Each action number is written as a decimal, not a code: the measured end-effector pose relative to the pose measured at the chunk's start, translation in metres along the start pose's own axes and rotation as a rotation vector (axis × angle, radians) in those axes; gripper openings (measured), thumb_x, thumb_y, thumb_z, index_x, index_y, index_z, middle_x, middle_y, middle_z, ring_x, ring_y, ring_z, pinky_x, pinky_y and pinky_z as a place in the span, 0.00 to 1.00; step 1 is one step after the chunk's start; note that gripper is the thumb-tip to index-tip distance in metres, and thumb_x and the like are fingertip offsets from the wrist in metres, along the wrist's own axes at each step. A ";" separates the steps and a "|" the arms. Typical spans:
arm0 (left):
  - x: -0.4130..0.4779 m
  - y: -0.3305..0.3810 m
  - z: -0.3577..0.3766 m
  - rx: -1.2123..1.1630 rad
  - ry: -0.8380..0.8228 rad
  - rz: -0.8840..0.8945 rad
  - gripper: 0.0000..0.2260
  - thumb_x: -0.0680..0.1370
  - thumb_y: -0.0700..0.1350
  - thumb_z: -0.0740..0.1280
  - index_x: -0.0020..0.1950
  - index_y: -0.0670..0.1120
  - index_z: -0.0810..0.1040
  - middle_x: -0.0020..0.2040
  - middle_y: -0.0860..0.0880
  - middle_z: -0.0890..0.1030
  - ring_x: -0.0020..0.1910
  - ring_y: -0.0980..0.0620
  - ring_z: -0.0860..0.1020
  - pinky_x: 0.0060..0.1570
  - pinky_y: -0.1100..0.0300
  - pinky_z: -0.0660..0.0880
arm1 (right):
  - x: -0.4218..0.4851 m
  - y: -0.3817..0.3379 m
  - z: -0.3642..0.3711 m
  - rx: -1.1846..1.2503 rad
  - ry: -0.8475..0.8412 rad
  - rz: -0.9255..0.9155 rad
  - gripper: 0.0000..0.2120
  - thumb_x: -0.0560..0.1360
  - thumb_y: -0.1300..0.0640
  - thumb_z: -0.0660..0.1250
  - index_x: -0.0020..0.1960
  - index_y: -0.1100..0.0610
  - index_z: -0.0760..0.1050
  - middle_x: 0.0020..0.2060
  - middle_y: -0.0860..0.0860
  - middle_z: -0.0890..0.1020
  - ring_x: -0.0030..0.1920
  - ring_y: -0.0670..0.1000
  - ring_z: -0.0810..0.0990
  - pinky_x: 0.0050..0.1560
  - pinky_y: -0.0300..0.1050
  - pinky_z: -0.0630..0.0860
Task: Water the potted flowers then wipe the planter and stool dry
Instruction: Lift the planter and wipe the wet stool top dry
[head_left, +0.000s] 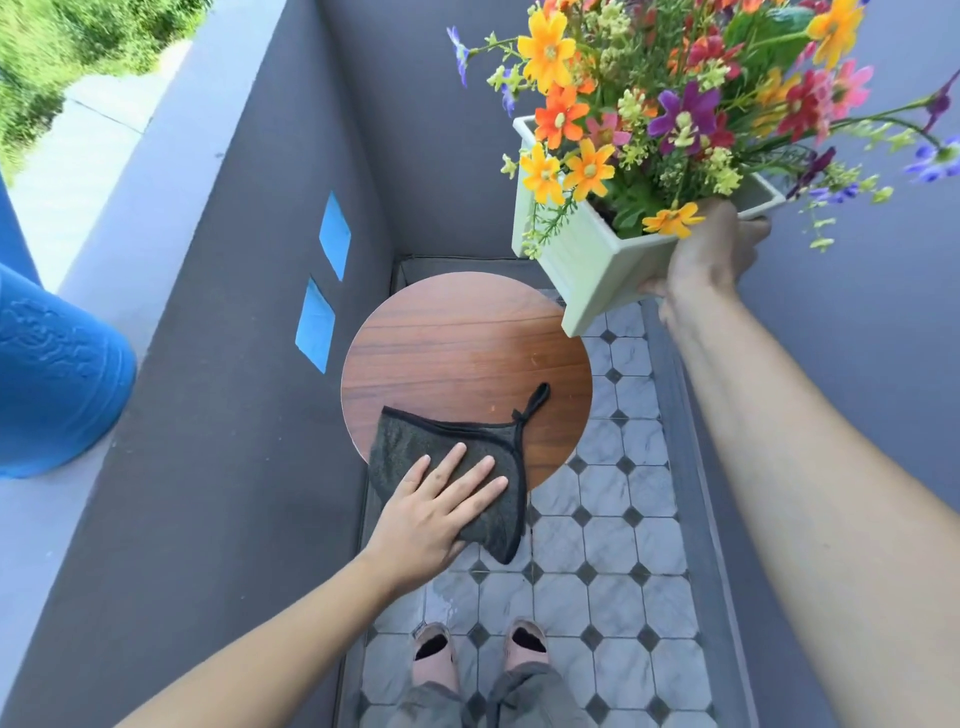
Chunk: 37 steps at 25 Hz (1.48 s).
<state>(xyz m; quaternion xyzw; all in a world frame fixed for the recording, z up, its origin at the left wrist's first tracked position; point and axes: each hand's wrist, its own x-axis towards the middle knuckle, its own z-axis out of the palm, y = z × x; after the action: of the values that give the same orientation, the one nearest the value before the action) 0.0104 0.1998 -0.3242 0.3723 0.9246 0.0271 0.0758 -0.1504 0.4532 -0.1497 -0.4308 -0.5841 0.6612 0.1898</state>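
Note:
A round wooden stool top (457, 343) stands below me on the tiled floor. A dark grey cloth (410, 447) with a black hem and loop lies on its near edge and hangs off toward me. My left hand (436, 514) lies flat on the cloth, thumb tucked under its hanging part. My right hand (711, 254) grips the pale green square planter (587, 275) by its near side and holds it tilted in the air above the stool's far right edge. Orange, yellow, red and purple flowers (675, 98) fill the planter.
A dark grey balcony wall (223, 364) with two blue tape patches (324, 280) runs along the left, close to the stool. A large blue pot (47, 379) sits on the ledge at left. Another grey wall closes the right side. My slippered feet (478, 649) stand on the floor tiles (613, 545).

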 end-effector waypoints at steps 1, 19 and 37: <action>0.001 0.009 0.001 -0.036 0.013 0.030 0.38 0.66 0.53 0.63 0.76 0.55 0.57 0.71 0.51 0.72 0.71 0.45 0.61 0.65 0.47 0.60 | 0.002 0.000 -0.002 0.006 0.008 -0.002 0.40 0.60 0.54 0.54 0.73 0.56 0.59 0.64 0.56 0.69 0.45 0.52 0.75 0.54 0.64 0.78; 0.085 0.013 -0.076 -1.909 0.078 -0.918 0.14 0.77 0.49 0.65 0.56 0.41 0.79 0.52 0.43 0.84 0.54 0.44 0.81 0.60 0.46 0.75 | 0.030 -0.006 -0.060 0.077 0.117 -0.069 0.37 0.60 0.53 0.54 0.70 0.51 0.63 0.62 0.55 0.73 0.49 0.55 0.79 0.38 0.61 0.81; 0.045 -0.023 -0.018 -0.184 -0.080 -0.573 0.33 0.73 0.66 0.38 0.77 0.59 0.47 0.79 0.50 0.46 0.77 0.44 0.42 0.72 0.42 0.45 | 0.040 0.013 -0.069 -0.012 0.132 -0.034 0.39 0.59 0.54 0.54 0.71 0.53 0.62 0.63 0.55 0.70 0.53 0.57 0.77 0.55 0.66 0.77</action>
<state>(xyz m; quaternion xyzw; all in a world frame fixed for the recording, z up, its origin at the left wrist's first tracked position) -0.0406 0.2146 -0.3144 0.0884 0.9820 0.0738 0.1500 -0.1143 0.5221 -0.1718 -0.4647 -0.5814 0.6245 0.2366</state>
